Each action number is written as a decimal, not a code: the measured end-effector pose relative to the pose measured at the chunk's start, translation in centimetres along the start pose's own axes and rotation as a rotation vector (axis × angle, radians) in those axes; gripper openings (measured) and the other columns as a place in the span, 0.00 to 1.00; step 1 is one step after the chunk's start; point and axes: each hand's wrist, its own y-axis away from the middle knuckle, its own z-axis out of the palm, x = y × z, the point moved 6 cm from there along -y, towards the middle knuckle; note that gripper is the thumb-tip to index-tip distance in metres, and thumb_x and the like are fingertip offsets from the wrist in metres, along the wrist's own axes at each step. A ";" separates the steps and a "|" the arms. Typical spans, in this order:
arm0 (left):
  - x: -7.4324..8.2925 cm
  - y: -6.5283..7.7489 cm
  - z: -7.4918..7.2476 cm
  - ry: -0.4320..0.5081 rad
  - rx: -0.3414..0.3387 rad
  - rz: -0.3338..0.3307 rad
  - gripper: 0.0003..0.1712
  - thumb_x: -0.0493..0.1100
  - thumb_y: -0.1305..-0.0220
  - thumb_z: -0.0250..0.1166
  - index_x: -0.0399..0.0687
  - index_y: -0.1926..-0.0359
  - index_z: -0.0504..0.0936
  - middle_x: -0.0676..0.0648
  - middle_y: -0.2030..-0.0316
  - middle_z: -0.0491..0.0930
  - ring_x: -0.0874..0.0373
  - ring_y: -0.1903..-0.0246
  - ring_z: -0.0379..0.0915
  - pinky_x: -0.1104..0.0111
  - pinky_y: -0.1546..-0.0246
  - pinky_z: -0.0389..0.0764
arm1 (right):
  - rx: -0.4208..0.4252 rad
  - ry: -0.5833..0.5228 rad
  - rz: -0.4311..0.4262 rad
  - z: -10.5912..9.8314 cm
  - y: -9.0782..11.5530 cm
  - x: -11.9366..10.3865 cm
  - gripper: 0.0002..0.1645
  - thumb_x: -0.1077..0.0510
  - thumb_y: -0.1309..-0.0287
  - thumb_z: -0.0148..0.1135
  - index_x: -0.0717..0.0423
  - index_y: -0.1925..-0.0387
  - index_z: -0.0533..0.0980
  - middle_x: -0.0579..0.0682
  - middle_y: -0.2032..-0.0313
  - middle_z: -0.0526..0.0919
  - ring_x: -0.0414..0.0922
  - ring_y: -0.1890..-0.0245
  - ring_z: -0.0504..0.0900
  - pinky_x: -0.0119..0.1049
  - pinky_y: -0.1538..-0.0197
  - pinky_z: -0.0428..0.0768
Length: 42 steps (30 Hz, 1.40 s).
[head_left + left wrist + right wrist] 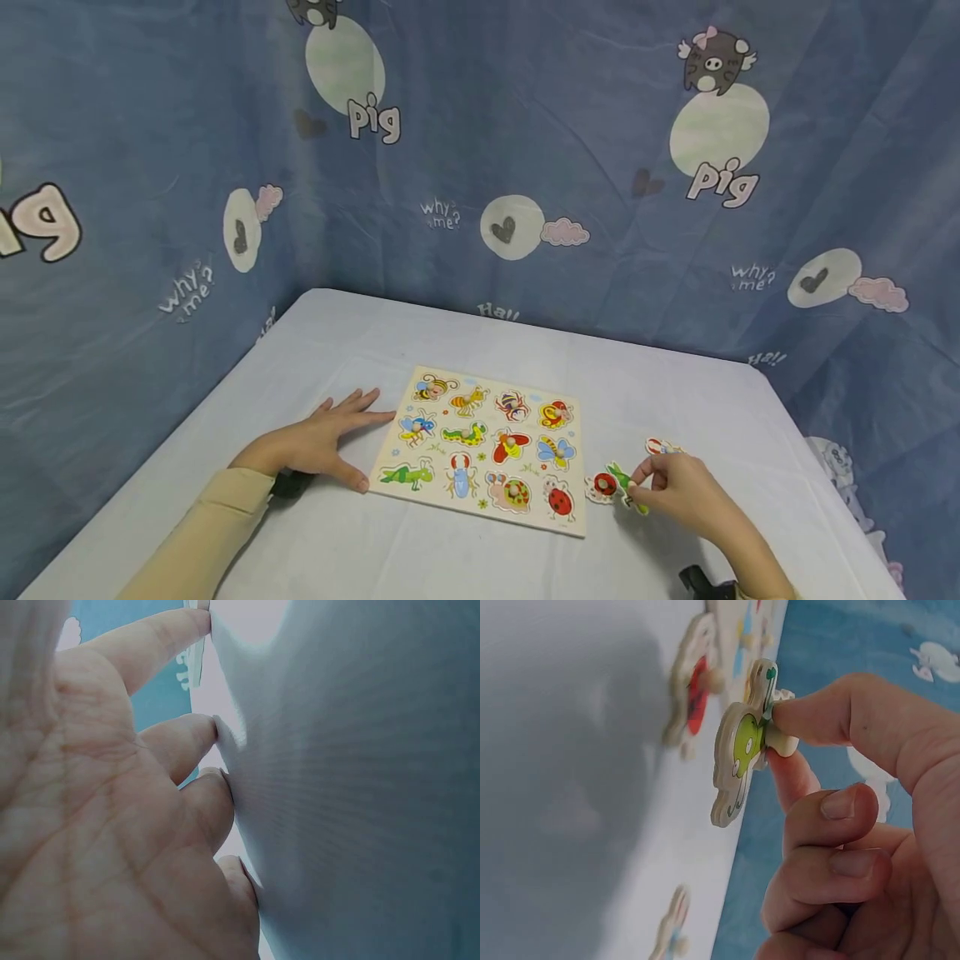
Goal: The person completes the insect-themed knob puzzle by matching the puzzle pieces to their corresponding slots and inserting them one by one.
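Note:
My right hand [678, 492] pinches a green grasshopper puzzle piece [742, 746] by its wooden knob, thumb against index finger. The piece is tilted, raised off the table in the right wrist view. Close beside it lies a red ladybug piece [602, 486], next to the puzzle board's right edge. A beetle piece [662, 447] with red pincers is partly hidden behind the hand. My left hand [322, 437] is spread flat at the left side of the wooden insect puzzle board [441, 493], thumb and index fingertips at its edge. The left wrist view shows its palm [97, 825].
The board carries several colourful insect pictures, some with knobs standing up. A white cloth covers the table [360, 550]. Blue curtains [600, 275] printed with pigs and hearts hang close behind and along both sides.

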 end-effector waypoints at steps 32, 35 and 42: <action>-0.1 0.1 0.1 -0.010 0.002 -0.003 0.64 0.64 0.58 0.88 0.56 0.20 0.71 0.33 0.14 0.47 0.27 0.15 0.34 0.24 0.22 0.32 | -0.215 0.028 -0.358 3.7 -6.5 -12.4 0.03 0.59 0.42 0.72 0.49 0.68 0.84 0.39 0.83 0.70 0.34 0.82 0.64 0.29 0.73 0.67; 0.0 0.1 0.1 -0.012 -0.001 -0.003 0.64 0.64 0.58 0.88 0.56 0.20 0.71 0.34 0.14 0.47 0.27 0.15 0.33 0.24 0.22 0.32 | -0.243 0.028 -0.375 4.4 -7.2 -13.3 0.04 0.60 0.42 0.72 0.48 0.69 0.84 0.39 0.84 0.70 0.35 0.82 0.65 0.29 0.72 0.68; 0.3 0.3 -0.1 0.006 -0.008 -0.005 0.64 0.63 0.58 0.88 0.55 0.20 0.71 0.34 0.14 0.46 0.27 0.15 0.33 0.24 0.22 0.32 | -0.305 0.016 -0.435 6.2 -8.3 -15.5 0.04 0.60 0.40 0.72 0.47 0.68 0.84 0.37 0.84 0.69 0.35 0.83 0.63 0.29 0.72 0.67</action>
